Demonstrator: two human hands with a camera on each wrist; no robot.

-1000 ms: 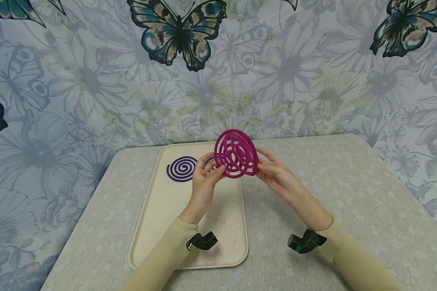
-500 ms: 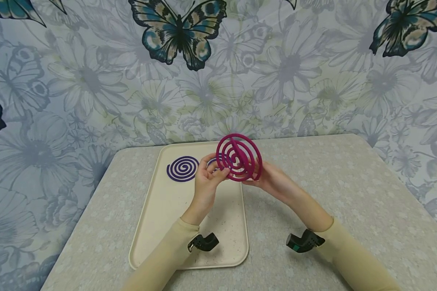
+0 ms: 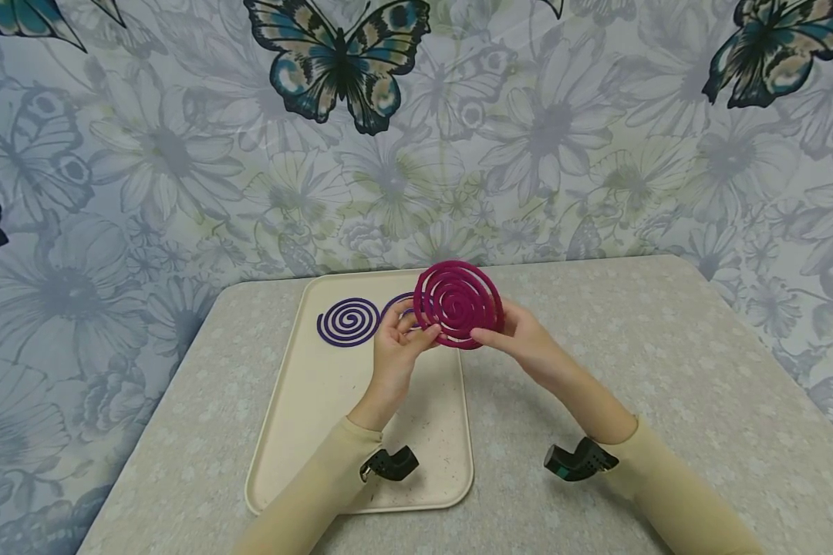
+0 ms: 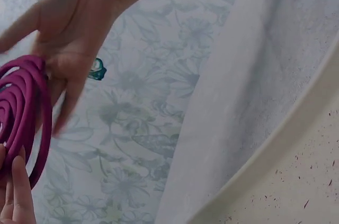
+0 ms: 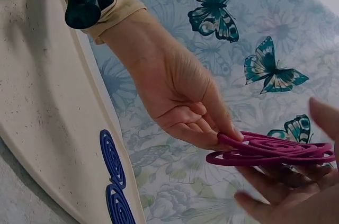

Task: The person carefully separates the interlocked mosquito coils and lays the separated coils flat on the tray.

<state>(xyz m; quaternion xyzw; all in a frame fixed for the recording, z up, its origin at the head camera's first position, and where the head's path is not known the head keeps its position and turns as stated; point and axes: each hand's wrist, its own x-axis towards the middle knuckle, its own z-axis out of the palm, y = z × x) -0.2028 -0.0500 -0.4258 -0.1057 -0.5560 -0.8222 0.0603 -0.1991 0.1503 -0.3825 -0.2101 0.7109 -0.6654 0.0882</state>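
Magenta mosquito coils (image 3: 458, 304), nested in a spiral stack, are held up over the tray's far right edge. My left hand (image 3: 396, 354) pinches their lower left rim between thumb and fingers; the right wrist view shows this grip from the side. Against the other side lies my right hand (image 3: 527, 347). Its fingers reach under the coils (image 5: 275, 150), and in both wrist views its thumb stands away from them. Two dark blue spiral coils lie flat at the tray's far end: one (image 3: 349, 322) in full sight, the other (image 5: 121, 208) partly hidden behind my left hand in the head view.
A cream tray (image 3: 319, 432) with a raised rim lies on the pale patterned table (image 3: 639, 347), scattered with small dark red crumbs. Behind the table hangs a butterfly and flower backdrop (image 3: 555, 139). Each sleeve carries a black wrist camera (image 3: 583, 460).
The magenta coils have turned to face the head camera more squarely and sunk slightly. My right hand has shifted its hold, and its thumb now shows at their front. My left hand keeps its pinch.
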